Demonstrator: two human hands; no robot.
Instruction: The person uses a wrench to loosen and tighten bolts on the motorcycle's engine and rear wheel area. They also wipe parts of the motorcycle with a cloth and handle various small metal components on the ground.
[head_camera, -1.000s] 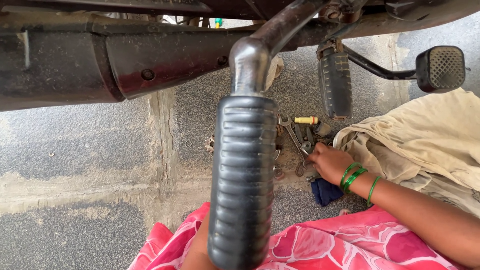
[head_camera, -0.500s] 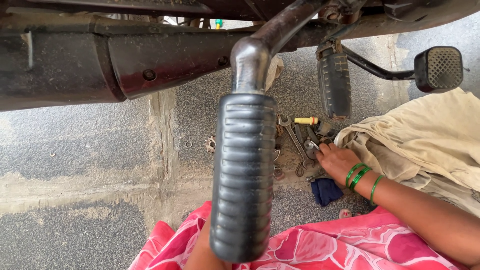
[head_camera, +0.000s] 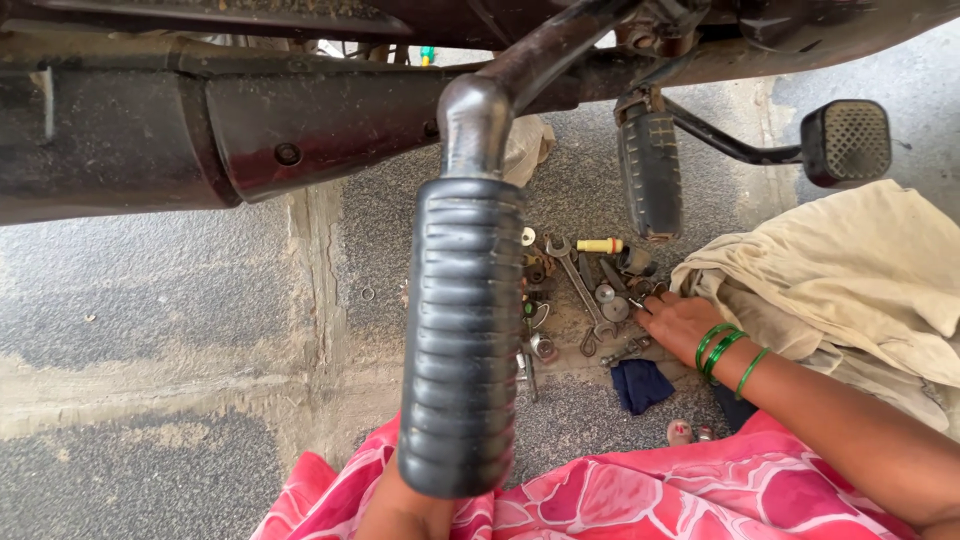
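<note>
Head view, near to far: left hand (head_camera: 400, 510) mostly hidden behind the ribbed black footpeg (head_camera: 462, 330), grip cannot be told. Pink patterned cloth (head_camera: 640, 505) over the lap. Right hand (head_camera: 680, 322), green bangles on the wrist, fingers loosely spread and picking among small metal parts (head_camera: 612, 300) on the floor, nothing clearly grasped. Spanner (head_camera: 580, 285) and yellow-handled tool (head_camera: 598, 245) lie beside. Looks early: parts laid out loose, none fitted. Exhaust pipe (head_camera: 200, 130) beyond.

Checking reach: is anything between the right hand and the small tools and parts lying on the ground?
Nothing visible does. The right hand already rests at the edge of the pile of tools and parts, fingertips among the small pieces. The ribbed footpeg covers only the pile's left side.
</note>
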